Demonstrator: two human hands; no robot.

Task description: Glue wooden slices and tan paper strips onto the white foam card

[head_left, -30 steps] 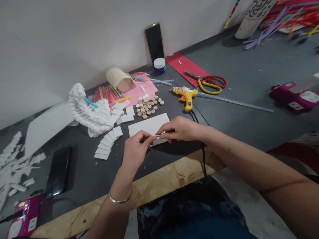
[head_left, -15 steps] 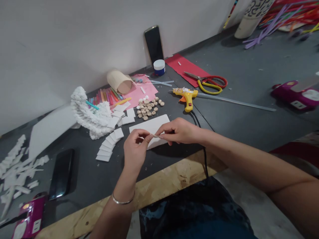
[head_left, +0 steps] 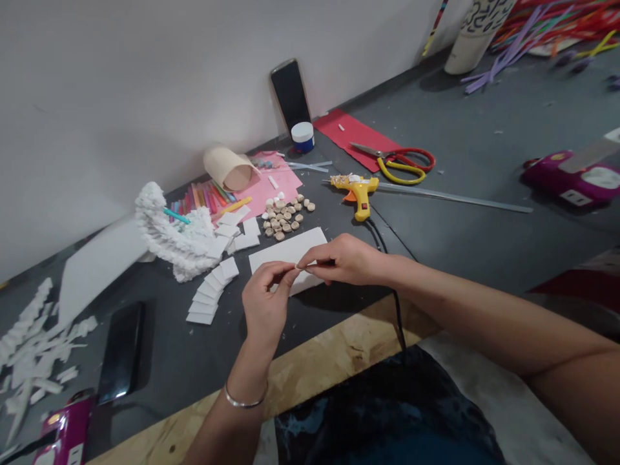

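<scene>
My left hand (head_left: 266,302) and my right hand (head_left: 343,260) meet at the fingertips, both pinching a small white strip (head_left: 297,266). Just below them lies a white foam sheet (head_left: 285,250), partly hidden by my hands. A fanned row of white foam rectangles (head_left: 208,290) lies left of my left hand. Small wood slices (head_left: 281,218) are piled beyond the sheet. A yellow hot glue gun (head_left: 358,192) rests beyond my right hand, and its black cord (head_left: 382,248) runs down past that hand.
A ruffled white foam piece (head_left: 174,236) stands left of the hands, with white scraps (head_left: 33,355) and a black phone (head_left: 121,352) further left. Red-handled scissors (head_left: 404,165), a metal ruler (head_left: 450,197) and pink and red paper lie at the back. A wooden edge (head_left: 310,381) runs along the front.
The whole scene has drifted slightly in view as my head moved. Both hands keep pinching the white strip, with no visible change in their hold.
</scene>
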